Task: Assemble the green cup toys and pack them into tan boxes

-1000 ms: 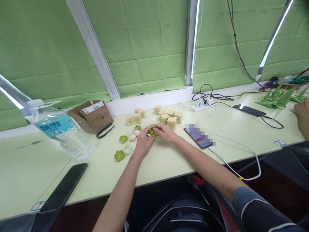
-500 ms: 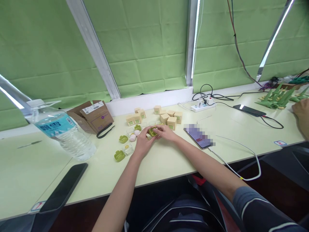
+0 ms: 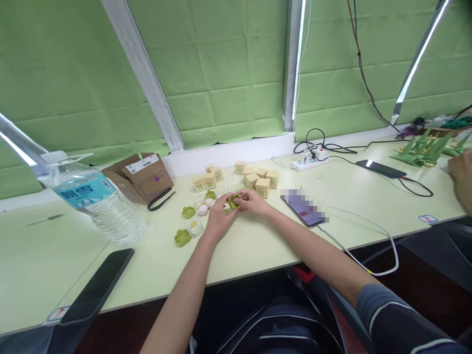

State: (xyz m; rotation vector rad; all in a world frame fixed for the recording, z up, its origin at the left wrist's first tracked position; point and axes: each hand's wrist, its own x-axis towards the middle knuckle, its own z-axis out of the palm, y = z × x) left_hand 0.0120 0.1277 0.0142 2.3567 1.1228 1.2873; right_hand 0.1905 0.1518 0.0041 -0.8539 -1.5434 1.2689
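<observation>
Between my two hands, just above the table, is a small green cup-like piece (image 3: pixel 234 201). My left hand (image 3: pixel 220 216) grips it from the left with bent fingers, and my right hand (image 3: pixel 253 202) holds its right side, thumb pressed on the inside. To the left of my hands lie more green shaped pieces, one at the front (image 3: pixel 182 238) and another behind it (image 3: pixel 188 212). Next to the front one stands a clear small container (image 3: pixel 195 227) with a yellow spot in it. Pale pink rounded pieces (image 3: pixel 202 210) sit close to my left fingers.
Several small tan boxes (image 3: pixel 262 188) stand behind my hands. A large water bottle (image 3: pixel 99 196) and an open cardboard box (image 3: pixel 142 179) are at the left. One phone (image 3: pixel 304 210) with a white cable lies at right. Another person's hand (image 3: pixel 460 174) is by green spiky parts (image 3: pixel 420 150).
The green piece has tilted and shifted slightly to the right in my fingers. Both my hands stay in nearly the same place. The other person's hand at far right has moved slightly.
</observation>
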